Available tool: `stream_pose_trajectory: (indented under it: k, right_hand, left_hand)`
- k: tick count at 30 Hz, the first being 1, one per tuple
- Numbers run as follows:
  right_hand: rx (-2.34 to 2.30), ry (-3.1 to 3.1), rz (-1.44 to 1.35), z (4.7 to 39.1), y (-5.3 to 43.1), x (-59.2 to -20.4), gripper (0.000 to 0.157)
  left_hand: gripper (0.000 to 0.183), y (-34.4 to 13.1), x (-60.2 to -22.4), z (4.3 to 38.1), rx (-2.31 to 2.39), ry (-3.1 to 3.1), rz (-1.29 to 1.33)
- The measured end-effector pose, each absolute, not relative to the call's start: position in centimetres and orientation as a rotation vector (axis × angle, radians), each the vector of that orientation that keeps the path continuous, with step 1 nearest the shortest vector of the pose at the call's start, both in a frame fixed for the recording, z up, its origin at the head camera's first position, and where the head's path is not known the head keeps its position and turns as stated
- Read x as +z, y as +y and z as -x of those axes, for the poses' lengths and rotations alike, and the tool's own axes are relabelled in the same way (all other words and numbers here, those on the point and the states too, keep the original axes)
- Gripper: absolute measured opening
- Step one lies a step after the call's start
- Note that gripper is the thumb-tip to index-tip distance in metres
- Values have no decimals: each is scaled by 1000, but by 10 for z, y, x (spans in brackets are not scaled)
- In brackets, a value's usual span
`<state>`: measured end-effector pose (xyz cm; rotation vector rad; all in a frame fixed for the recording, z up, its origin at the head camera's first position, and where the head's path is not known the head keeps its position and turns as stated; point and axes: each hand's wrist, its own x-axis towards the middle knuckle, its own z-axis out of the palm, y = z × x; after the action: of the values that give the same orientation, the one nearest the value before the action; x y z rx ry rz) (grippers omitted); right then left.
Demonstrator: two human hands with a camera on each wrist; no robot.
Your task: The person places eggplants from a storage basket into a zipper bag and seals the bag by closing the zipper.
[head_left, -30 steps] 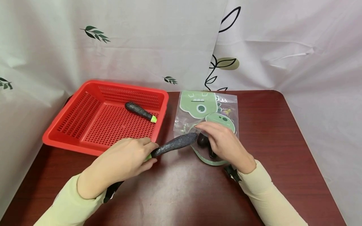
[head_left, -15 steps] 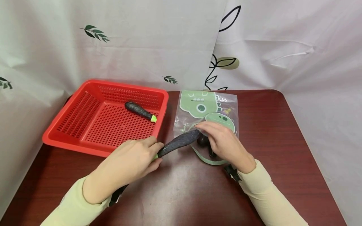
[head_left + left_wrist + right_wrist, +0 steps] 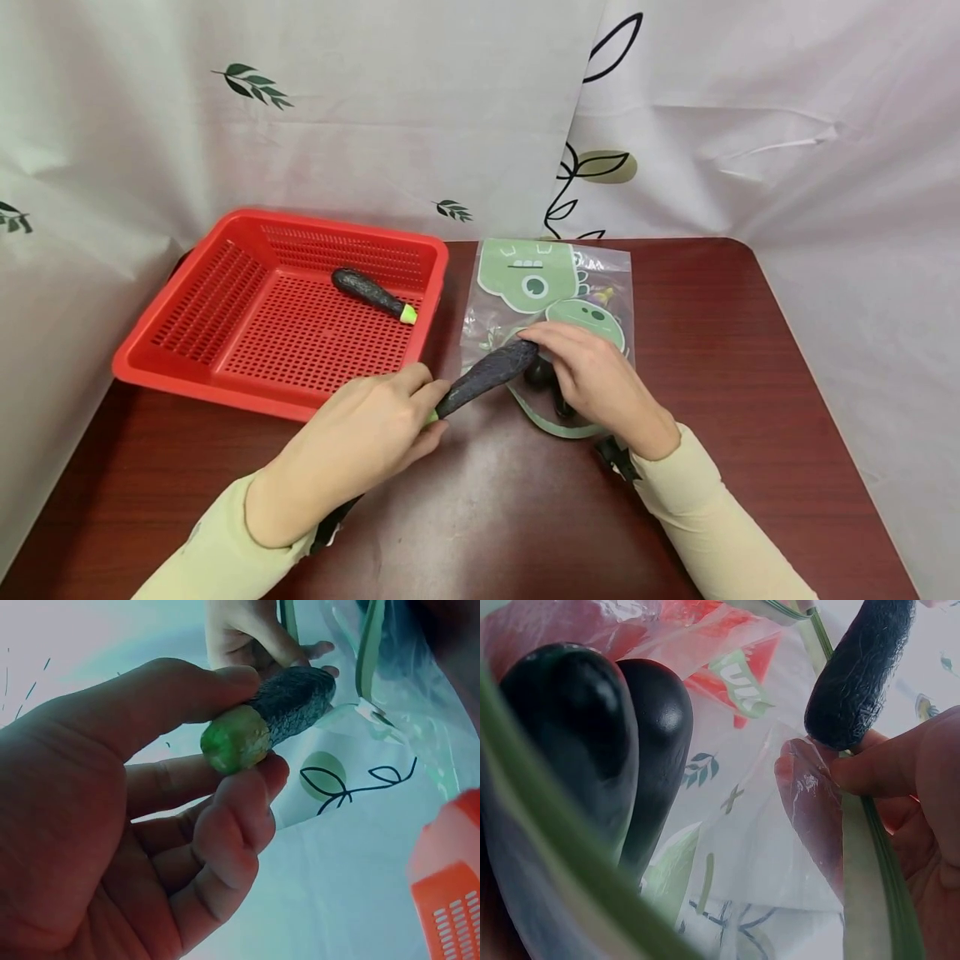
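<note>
My left hand (image 3: 363, 437) grips a dark, rough-skinned zucchini (image 3: 486, 379) by its light green end (image 3: 232, 742). The zucchini's thick end points toward the bag mouth, close to the right-hand fingers. With its thumb and fingers, my right hand (image 3: 600, 379) pinches the green zip edge (image 3: 870, 877) of a clear plastic bag (image 3: 525, 283) printed with green cartoon figures, and the bag's mouth stands apart. Inside the bag lie smooth black eggplants (image 3: 570, 720), at least two in the right wrist view. Whether the zucchini touches the bag edge, I cannot tell.
A red perforated basket (image 3: 172, 367) sits at the left of the brown table (image 3: 750, 417). Another dark zucchini (image 3: 367, 292) with a green end lies in it. White patterned cloth (image 3: 337, 150) hangs behind and at both sides.
My left hand has carried the zucchini to the right and slightly up, bringing its tip to the right hand's fingertips. The right hand and the bag have stayed almost still.
</note>
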<state>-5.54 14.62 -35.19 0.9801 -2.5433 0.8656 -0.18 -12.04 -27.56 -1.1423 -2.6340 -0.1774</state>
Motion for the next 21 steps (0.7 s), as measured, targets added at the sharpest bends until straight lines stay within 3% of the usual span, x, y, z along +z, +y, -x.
stream_pose_trajectory:
  k: [21]
  right_hand:
    - [865, -2531, -975, 56, 147, -352, 36]
  left_hand:
    - [19, -106, -281, -4, -221, -2666, 1080]
